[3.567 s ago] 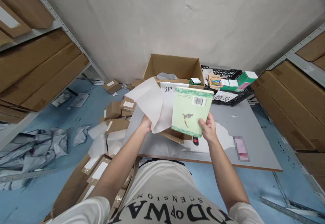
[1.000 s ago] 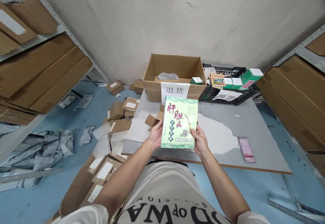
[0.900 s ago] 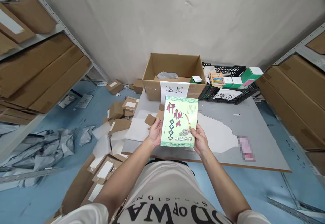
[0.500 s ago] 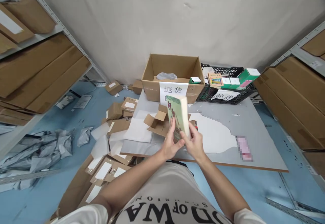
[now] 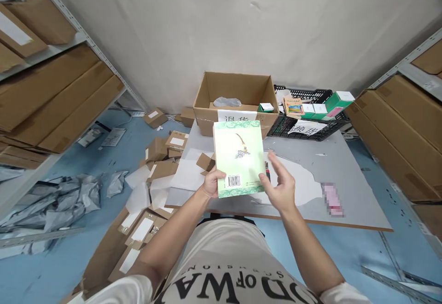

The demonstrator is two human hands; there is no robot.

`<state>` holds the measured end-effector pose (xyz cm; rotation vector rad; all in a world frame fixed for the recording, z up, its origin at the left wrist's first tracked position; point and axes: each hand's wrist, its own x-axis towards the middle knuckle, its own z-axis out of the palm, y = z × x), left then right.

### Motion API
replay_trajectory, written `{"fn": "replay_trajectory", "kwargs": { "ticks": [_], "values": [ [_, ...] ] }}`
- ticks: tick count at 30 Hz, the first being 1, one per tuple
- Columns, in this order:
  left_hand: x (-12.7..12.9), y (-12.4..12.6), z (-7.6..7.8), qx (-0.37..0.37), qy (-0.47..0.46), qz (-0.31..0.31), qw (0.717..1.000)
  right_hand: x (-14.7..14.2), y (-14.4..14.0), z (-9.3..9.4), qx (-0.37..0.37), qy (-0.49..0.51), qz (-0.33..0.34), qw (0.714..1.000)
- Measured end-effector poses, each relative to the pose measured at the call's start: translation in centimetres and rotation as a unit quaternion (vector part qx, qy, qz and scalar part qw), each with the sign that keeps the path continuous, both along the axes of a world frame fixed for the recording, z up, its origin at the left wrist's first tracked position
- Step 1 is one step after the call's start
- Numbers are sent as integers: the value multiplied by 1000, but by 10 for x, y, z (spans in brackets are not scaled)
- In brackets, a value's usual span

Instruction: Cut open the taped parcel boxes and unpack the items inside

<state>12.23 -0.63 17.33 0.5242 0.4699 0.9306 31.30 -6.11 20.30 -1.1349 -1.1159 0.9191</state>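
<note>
- In the head view, my left hand (image 5: 210, 183) grips the green book (image 5: 238, 150) at its near left corner, the thumb lying on the cover and the other fingers tucked under it, pinching the edge.
- My right hand (image 5: 280, 185) is just right of the book, fingers spread and thumb apart from them; the thumb tip is at the cover's near right edge, and I cannot tell whether it touches.
- The book is in front of me, above the near part of the grey table (image 5: 359, 203), its back cover towards me, with a barcode (image 5: 234, 180) at the near left and a small drawing in the middle.
- Beyond it stands a large cardboard box (image 5: 202, 127) with a paper sign (image 5: 236, 116), partly covered by the book.
- To the right of that box, a black crate (image 5: 321, 134) holds green-and-white boxes (image 5: 340, 104).
- Brown cardboard flaps (image 5: 204, 162) show left of the book, beside a white sheet (image 5: 186, 177).
- Right of my right hand lies white paper (image 5: 305, 186), and further right a blurred pink item (image 5: 332, 199).
- On the far left, grey bags (image 5: 74, 198) are heaped.
</note>
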Motion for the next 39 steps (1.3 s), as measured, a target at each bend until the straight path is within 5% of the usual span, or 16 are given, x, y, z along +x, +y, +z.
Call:
{"fn": "replay_trajectory", "kwargs": {
  "ticks": [2,5,7,13,22,35,39],
  "values": [
    [-2,2,-2,-14,-13,-29,999,7,3,-10,-70,85,23,994],
    [0,4,-7,-24,-27,-40,999,4,-2,-30,-215,216,137,942],
    [3,6,-12,-32,-37,-37,998,-5,-10,-44,-247,286,127,917],
    [15,13,-28,-70,-42,-17,997,-36,-21,-68,-152,402,79,900],
    [32,22,-34,-52,-33,-31,998,-47,-7,-65,-137,392,18,910],
    [57,43,-33,19,-32,-48,998,0,27,-61,-98,373,-11,922],
    [36,48,-45,89,84,-47,991,27,51,-55,-72,359,-22,930]
  ]
}}
